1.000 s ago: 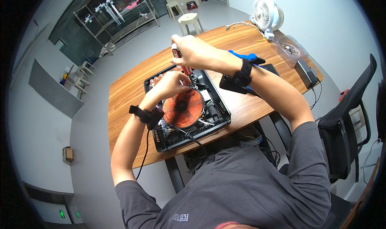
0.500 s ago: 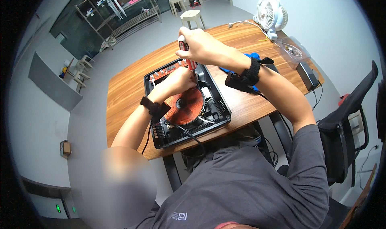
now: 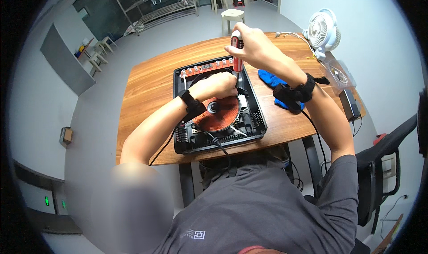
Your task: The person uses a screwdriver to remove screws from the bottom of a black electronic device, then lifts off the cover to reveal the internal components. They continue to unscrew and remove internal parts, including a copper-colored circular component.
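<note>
An opened induction cooker [image 3: 178,142] lies on the table in front of me, its black casing holding a round copper-coloured coil [image 3: 221,119]. My right hand [image 3: 257,44] is wrapped round the red and white handle of a screwdriver [image 3: 237,63], held nearly upright over the cooker's far right part. Close by the shaft's lower end is my left hand [image 3: 219,85], above the coil's far edge with its fingers closed. What those fingers pinch is hidden, as is the screwdriver's tip. An orange control board [image 3: 209,67] with several white knobs runs along the cooker's far side.
Right of the cooker a blue cloth [image 3: 269,78] lies on the wooden table [image 3: 145,98]. Farther right are a white fan [image 3: 322,31], a clear plastic box [image 3: 339,73] and a black power adapter [image 3: 349,104]. A black office chair [image 3: 376,178] stands at the right.
The whole view has shifted, so the table and cooker appear farther right. The screwdriver looks more upright than before. Both hands keep their places about it.
</note>
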`<state>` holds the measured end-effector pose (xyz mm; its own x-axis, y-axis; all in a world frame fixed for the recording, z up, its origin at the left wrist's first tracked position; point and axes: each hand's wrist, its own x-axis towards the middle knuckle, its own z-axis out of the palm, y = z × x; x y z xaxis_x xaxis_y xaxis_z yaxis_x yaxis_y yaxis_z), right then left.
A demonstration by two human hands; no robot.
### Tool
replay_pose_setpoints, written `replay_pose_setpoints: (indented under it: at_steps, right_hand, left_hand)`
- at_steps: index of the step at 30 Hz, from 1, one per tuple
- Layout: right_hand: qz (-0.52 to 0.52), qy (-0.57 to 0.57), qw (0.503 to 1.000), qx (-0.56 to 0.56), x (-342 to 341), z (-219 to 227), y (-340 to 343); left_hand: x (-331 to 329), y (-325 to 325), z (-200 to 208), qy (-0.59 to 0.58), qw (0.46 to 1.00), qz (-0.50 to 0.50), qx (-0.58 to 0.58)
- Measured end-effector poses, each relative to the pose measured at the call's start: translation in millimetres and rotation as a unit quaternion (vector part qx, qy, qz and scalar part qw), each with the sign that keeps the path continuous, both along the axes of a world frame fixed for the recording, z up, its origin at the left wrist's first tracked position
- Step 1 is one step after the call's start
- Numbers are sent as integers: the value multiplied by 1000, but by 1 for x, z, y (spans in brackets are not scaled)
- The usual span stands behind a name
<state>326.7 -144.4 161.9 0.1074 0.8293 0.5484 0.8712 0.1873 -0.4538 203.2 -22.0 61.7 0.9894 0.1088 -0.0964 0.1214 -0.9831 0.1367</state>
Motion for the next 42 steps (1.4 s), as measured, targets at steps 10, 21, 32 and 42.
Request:
replay_pose_setpoints:
  at_steps: [10, 21, 32, 42]
  right_hand:
    - [-28, -21, 999, -20, 1, -1, 1]
    - [-10, -18, 1000, -10, -7, 6, 3]
    - [55, 15, 998, -21, -45, 10, 16]
    - [43, -1, 998, -43, -50, 9, 21]
  left_hand:
    - [0, -13, -5, 10, 999, 48, -7]
    - [-18, 9, 10, 49, 997, 55, 18]
    - [-147, 117, 25, 76, 972, 187, -119]
    - [-204, 169, -34, 62, 922, 320, -211]
